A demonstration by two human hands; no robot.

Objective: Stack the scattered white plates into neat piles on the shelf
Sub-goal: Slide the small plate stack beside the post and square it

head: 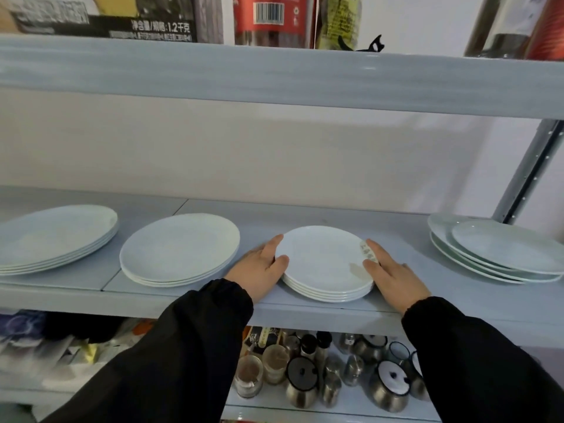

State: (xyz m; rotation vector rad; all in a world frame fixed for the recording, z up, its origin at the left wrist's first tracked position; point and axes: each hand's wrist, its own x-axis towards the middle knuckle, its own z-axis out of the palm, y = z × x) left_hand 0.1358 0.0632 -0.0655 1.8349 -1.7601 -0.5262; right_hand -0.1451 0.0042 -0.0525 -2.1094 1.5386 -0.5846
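A pile of several small white plates (320, 261) sits near the front edge of the grey shelf (427, 303). My left hand (259, 270) grips its left rim, thumb on the top plate. My right hand (393, 276) presses against its right rim, fingers over a sticker there. Left of it lies a pile of larger white plates (180, 248), and a further pile (55, 236) at the far left. At the right end an uneven pile (500, 254) has a smaller plate lying on larger ones.
An upper shelf board (274, 80) hangs low over the plates, carrying boxes and a red package (268, 16). A metal post (531, 175) stands at the right. Below, jars and steel pots (329, 374) crowd the lower shelf, with bags (45, 346) at the left.
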